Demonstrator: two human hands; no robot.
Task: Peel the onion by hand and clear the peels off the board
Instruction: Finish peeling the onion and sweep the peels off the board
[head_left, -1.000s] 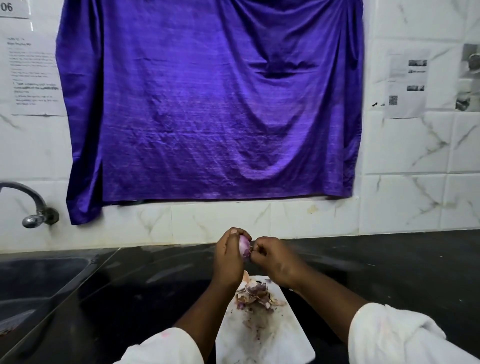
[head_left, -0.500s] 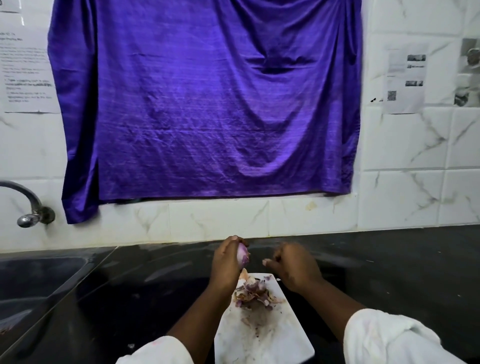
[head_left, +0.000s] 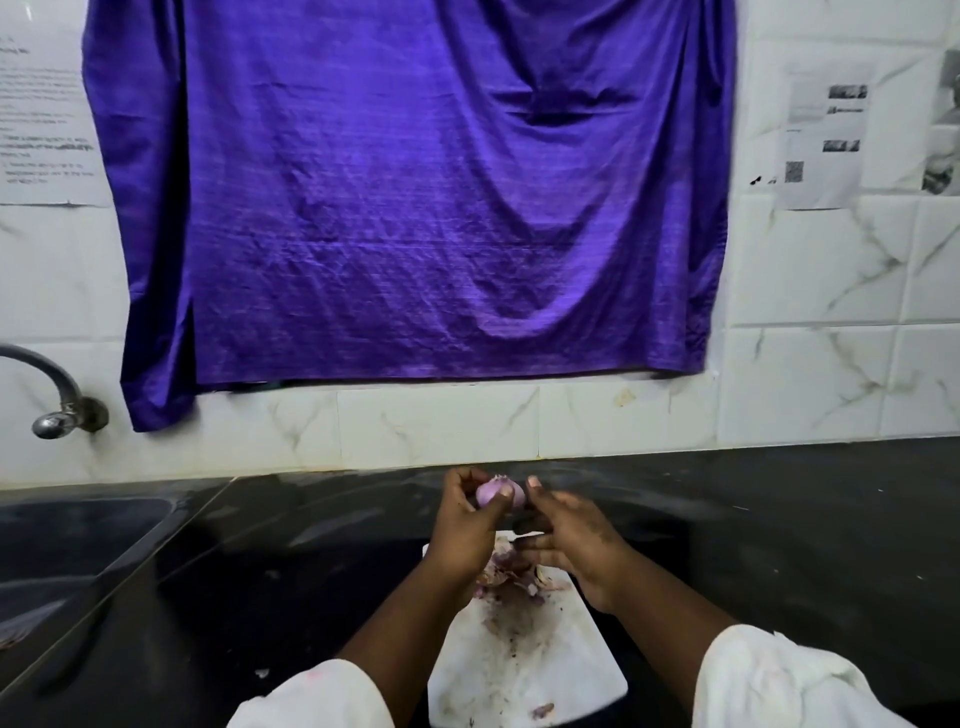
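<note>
My left hand (head_left: 467, 525) holds a small pale purple onion (head_left: 500, 492) up above the far end of the white cutting board (head_left: 524, 675). The onion looks mostly bare, with a tuft at its top. My right hand (head_left: 566, 540) is beside it with fingers spread, its thumb tip touching the onion's right side. A heap of purple and tan peels (head_left: 511, 577) lies on the far part of the board, partly hidden under my hands. One loose peel scrap (head_left: 543, 710) lies near the board's front edge.
The board lies on a black stone counter (head_left: 779, 545). A sink (head_left: 67, 540) with a metal tap (head_left: 57, 400) sits at the left. A purple cloth (head_left: 415, 208) hangs on the tiled wall behind. A small scrap (head_left: 262, 674) lies on the counter left of the board.
My right hand pulled away to the right from the onion, then came back with fingers spread to touch it. My left hand turned the onion so more of it shows.
</note>
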